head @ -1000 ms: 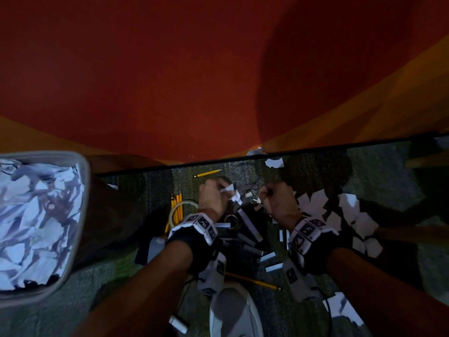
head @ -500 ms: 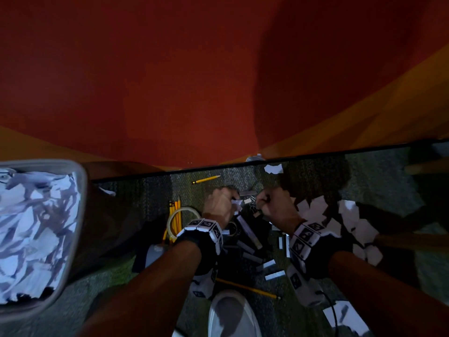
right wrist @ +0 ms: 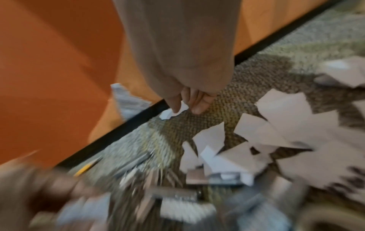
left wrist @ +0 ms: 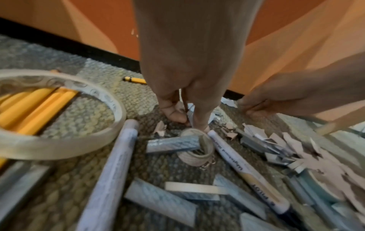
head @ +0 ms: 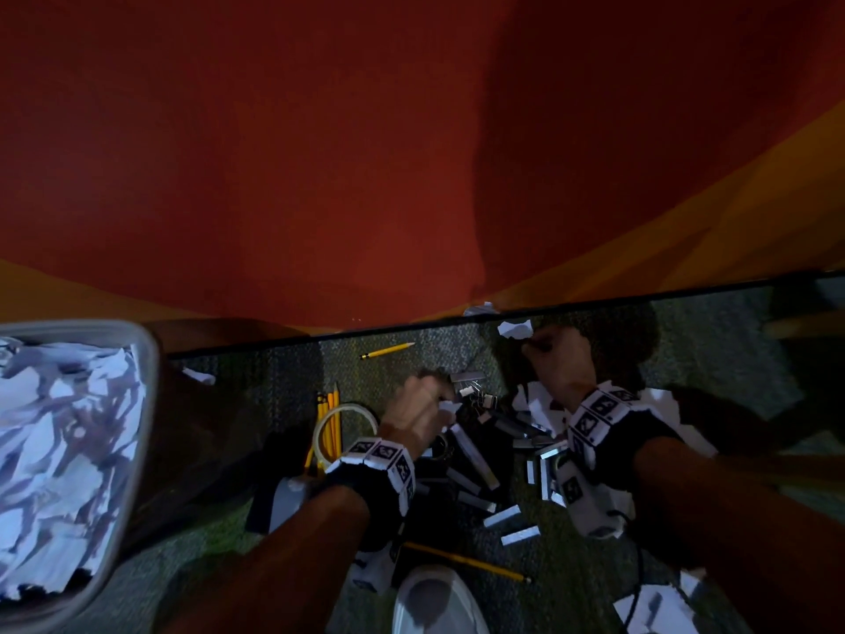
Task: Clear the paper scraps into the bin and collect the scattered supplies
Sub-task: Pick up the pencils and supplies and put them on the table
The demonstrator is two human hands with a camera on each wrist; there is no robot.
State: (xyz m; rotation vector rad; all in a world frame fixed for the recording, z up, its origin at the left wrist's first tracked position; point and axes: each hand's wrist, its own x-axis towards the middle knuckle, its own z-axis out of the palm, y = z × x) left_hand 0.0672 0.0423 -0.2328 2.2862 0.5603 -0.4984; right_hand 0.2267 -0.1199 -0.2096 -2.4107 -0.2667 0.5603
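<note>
Grey carpet (head: 571, 583) meets an orange wall along a black baseboard; a marker (left wrist: 247, 170) at lower centre reads "Pilot"; the left hand (head: 418, 414) curls its fingers (left wrist: 173, 112) round a paper scrap; the right hand (head: 555, 363) pinches a white scrap (right wrist: 173, 111) by the baseboard; the bin (head: 132, 450), full of paper, fills the left edge.

Rough woven carpet (left wrist: 94, 112), matt paper scraps (right wrist: 286, 112), glossy tape roll (left wrist: 65, 145).
</note>
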